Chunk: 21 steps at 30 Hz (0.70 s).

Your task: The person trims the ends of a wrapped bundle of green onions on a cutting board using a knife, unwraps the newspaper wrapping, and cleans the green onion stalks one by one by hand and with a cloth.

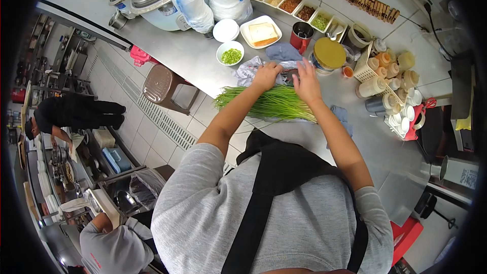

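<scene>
A long bundle of green stalks [269, 102] lies across the steel counter [203, 66], close to its front edge. Just behind the bundle, my left hand [267, 75] is at a crumpled plastic bag [248, 71], its fingers bent over the bag, and what they may grip is too small to tell. My right hand [307, 82] has its fingers spread at the back of the stalks, beside the bag. A folded blue-grey cloth [283, 52] lies beyond both hands. A white bowl of chopped green pieces [231, 56] stands behind the bag, to the left.
A square dish [261, 31], a red mug [301, 35] and a yellow-lidded jar [329, 54] stand behind. Squeeze bottles [373, 86] fill racks at right. Another cloth [341, 119] lies right of the stalks. A stool [165, 89] and two people [76, 114] [114, 246] are left.
</scene>
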Each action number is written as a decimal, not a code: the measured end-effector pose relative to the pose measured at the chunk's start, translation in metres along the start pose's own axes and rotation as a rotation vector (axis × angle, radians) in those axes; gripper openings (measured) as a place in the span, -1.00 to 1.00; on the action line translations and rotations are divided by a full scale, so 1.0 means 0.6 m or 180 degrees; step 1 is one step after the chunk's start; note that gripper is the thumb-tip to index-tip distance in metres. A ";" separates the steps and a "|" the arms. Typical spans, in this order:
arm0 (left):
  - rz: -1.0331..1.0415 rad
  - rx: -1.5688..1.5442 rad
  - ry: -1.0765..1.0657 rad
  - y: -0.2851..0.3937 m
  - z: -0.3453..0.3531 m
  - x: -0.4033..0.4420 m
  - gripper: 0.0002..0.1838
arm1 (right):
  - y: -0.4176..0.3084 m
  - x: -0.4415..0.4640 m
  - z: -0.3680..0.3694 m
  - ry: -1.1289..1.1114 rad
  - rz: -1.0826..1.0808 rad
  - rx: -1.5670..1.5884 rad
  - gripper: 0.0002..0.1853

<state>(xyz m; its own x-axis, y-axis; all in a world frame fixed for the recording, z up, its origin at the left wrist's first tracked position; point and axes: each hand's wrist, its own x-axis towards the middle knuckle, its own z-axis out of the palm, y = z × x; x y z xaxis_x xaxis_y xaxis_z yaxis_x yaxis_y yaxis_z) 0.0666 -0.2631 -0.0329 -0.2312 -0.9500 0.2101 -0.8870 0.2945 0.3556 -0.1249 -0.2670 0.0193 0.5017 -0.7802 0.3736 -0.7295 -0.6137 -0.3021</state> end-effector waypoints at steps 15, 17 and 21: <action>-0.0212 -0.0049 -0.0830 -0.021 0.016 0.024 -0.51 | 0.059 0.233 0.112 0.0280 0.3802 0.1881 -0.55; -0.0237 0.0197 -0.0893 -0.019 0.021 0.032 -0.50 | 0.079 0.233 0.135 0.0109 0.3843 0.1956 -0.63; -0.0232 0.0189 -0.1222 -0.019 0.012 0.067 -0.45 | 0.157 0.217 0.238 0.0709 0.3051 0.1238 -0.68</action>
<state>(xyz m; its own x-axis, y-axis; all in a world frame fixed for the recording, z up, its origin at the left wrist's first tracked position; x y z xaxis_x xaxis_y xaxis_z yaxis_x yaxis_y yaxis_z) 0.0642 -0.3052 -0.0352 -0.2894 -0.9413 -0.1737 -0.9256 0.2289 0.3015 -0.0620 -0.4437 -0.0861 -0.3306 -0.9433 -0.0293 -0.5564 0.2199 -0.8013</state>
